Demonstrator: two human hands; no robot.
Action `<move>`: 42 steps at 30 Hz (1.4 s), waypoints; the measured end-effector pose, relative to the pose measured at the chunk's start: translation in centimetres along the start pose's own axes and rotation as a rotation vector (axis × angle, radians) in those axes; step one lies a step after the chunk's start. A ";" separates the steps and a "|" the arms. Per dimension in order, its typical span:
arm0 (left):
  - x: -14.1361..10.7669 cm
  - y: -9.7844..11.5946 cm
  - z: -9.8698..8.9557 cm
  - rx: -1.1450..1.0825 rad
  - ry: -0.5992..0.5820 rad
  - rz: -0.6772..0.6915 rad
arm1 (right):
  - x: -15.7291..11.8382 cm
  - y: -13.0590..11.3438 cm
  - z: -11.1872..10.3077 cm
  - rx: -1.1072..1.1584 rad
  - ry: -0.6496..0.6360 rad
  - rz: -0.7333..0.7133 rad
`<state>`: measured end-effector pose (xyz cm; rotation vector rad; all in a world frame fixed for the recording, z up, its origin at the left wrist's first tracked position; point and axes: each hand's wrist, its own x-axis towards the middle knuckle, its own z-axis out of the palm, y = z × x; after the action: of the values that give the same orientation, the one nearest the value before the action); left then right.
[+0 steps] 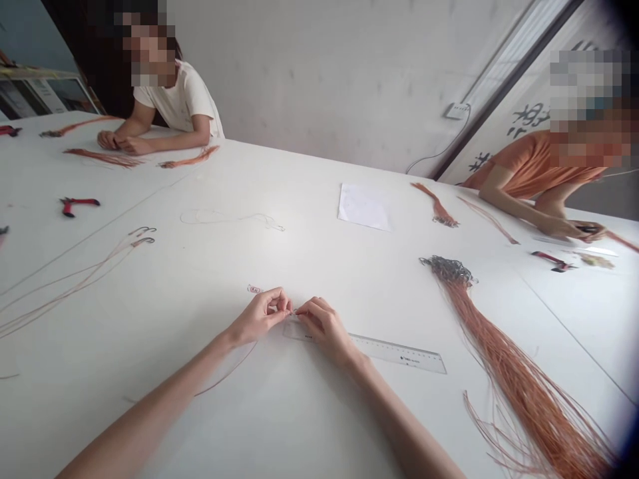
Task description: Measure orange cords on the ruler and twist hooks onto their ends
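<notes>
Beside printed ruler, hands pinch wire.

You were in a small assembly workshop. A long white worktable carried bundles of copper-coloured wire, red-handled pliers and a clear ruler. One co-worker sat at the table's far edge and another at its right edge, each with wires close by.

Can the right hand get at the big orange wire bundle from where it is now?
Probably yes: only the flat ruler lies between the right hand and the orange wire bundle, and it would not block a reach.
</notes>
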<state>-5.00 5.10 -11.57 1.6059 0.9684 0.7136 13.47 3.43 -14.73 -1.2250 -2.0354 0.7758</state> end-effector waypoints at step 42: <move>-3.0 16.2 -0.9 0.667 0.511 0.790 | 0.2 -14.8 -11.1 0.073 0.383 -0.185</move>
<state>-3.58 1.41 4.43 2.5162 0.9685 1.5032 13.97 -0.46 3.29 -1.0350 -1.7587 0.4805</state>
